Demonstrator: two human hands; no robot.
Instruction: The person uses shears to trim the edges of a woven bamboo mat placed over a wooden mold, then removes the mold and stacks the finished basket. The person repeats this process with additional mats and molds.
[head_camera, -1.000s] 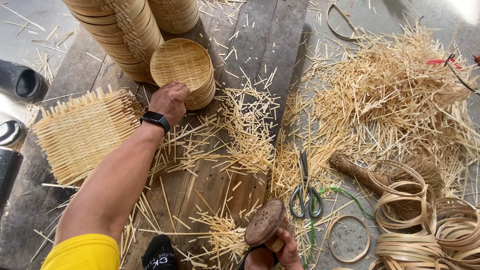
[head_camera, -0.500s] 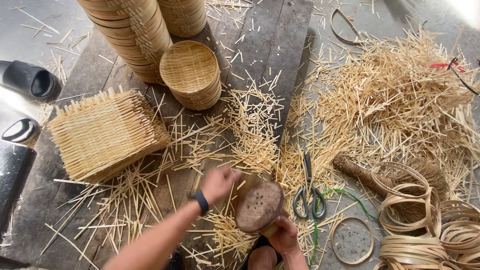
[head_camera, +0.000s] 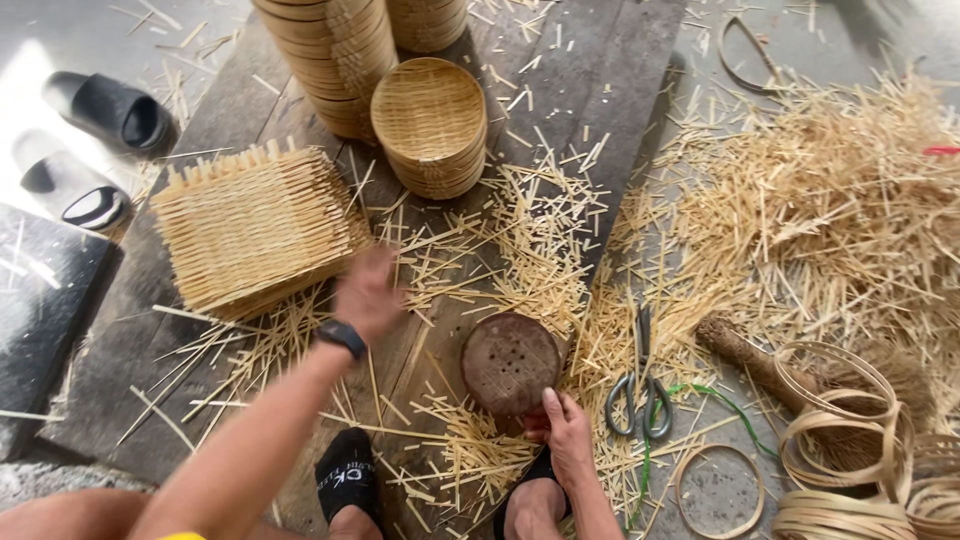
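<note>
Right hand closed on the near rim of a round, dark wooden block with small holes in its top; thumb laid along the edge, block tipped slightly, resting on the dark plank board between the feet. Left hand blurred with motion, over the boards just beside the stack of square woven mats; fingers loosely curled, nothing visibly held, though blur prevents certainty. Black watch on that wrist.

Judgement on the step in hand: keep the block steady under the right-hand grip, flat on the board, not rocking on the loose splints beneath. Take a single mat from the top of the stack by its edge, since protruding strip ends look easy to snag or bend.

Surroundings: stack of round woven trays beyond the mats, taller basket stacks behind. Scissors to the right of the block, within easy reach. Large heap of cut bamboo splints at right; coiled bamboo hoops lower right. Pair of dark slippers at left.

Obstructions: scattered splints over the whole board, between mats and block; likely to lift under a mat or tilt the block.
</note>
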